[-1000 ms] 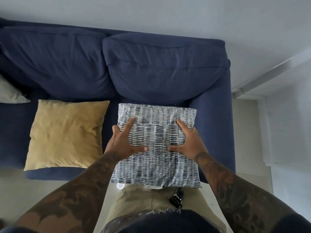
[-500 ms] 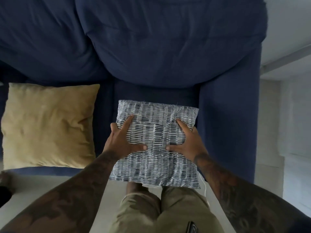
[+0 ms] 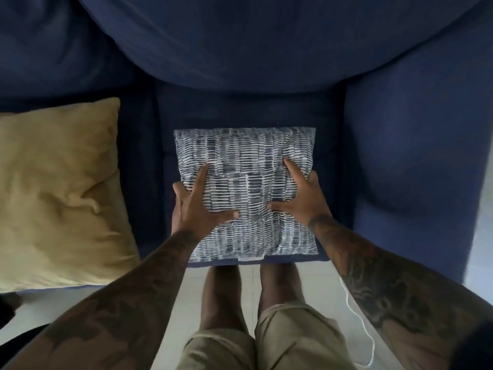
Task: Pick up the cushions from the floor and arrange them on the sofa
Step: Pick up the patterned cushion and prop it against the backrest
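A grey-and-white patterned cushion (image 3: pixel 245 166) lies flat over the right end of the navy sofa's seat (image 3: pixel 240 110), its near edge at the seat's front. My left hand (image 3: pixel 197 206) grips its left side, thumb on top and fingers wrapped around the edge. On the cushion's right side my right hand (image 3: pixel 298 198) holds it the same way. A mustard-yellow cushion (image 3: pixel 56 193) rests on the seat to the left, apart from the patterned one.
The sofa's back cushions (image 3: pixel 253 41) fill the top of the view and its armrest (image 3: pixel 416 161) stands to the right. A white cord (image 3: pixel 358 319) trails on the pale floor by my right leg. Something dark (image 3: pixel 8 308) sits at the lower left.
I have leaned in over the sofa, so it fills the view. The patterned cushion has come down from in front of my body onto the seat, both hands still on it.
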The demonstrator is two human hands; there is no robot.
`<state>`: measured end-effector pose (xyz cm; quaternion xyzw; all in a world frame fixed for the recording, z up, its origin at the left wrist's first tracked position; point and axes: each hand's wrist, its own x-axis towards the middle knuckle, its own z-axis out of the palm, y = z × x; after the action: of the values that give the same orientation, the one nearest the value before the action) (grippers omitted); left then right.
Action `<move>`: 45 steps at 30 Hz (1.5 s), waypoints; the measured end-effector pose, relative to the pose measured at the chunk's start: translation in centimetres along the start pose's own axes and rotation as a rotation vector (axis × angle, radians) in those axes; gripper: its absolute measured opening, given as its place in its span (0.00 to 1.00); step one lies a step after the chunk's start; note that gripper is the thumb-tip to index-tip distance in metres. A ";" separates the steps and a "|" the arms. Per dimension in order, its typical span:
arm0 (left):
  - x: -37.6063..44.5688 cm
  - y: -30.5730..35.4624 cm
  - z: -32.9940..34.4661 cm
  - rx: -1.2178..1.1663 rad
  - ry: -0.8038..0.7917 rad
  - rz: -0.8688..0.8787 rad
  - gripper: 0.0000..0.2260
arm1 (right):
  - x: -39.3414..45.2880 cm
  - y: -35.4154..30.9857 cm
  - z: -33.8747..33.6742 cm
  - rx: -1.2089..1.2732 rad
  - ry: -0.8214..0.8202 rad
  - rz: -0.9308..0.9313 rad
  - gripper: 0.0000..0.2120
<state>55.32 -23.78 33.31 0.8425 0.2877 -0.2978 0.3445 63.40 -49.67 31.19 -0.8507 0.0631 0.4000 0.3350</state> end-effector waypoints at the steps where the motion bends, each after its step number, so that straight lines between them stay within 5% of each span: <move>1: 0.3 -0.3 0.5 -0.005 -0.017 -0.018 0.58 | 0.2 0.5 0.3 -0.002 -0.007 0.012 0.59; 14: 0.9 -0.3 0.7 0.000 -0.014 -0.092 0.59 | -0.2 1.2 0.3 -0.078 -0.023 0.029 0.56; 23: 3.2 0.9 0.6 -0.168 0.218 -0.185 0.39 | 1.5 -0.9 2.7 0.007 0.335 0.147 0.45; 33: 8.3 3.4 -1.7 -0.335 -0.040 -0.235 0.48 | 6.4 -3.9 2.1 0.002 0.224 0.385 0.41; 38: 6.8 4.5 -2.4 -0.336 -0.054 -0.203 0.49 | 6.0 -4.5 0.4 0.108 0.185 0.305 0.43; 45: 2.2 5.5 -3.1 -0.403 0.149 -0.048 0.48 | 1.3 -5.7 -0.7 0.275 0.353 0.043 0.40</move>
<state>61.51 -24.14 35.89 0.7692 0.3862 -0.1792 0.4766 66.89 -45.55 33.51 -0.8523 0.1930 0.2397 0.4229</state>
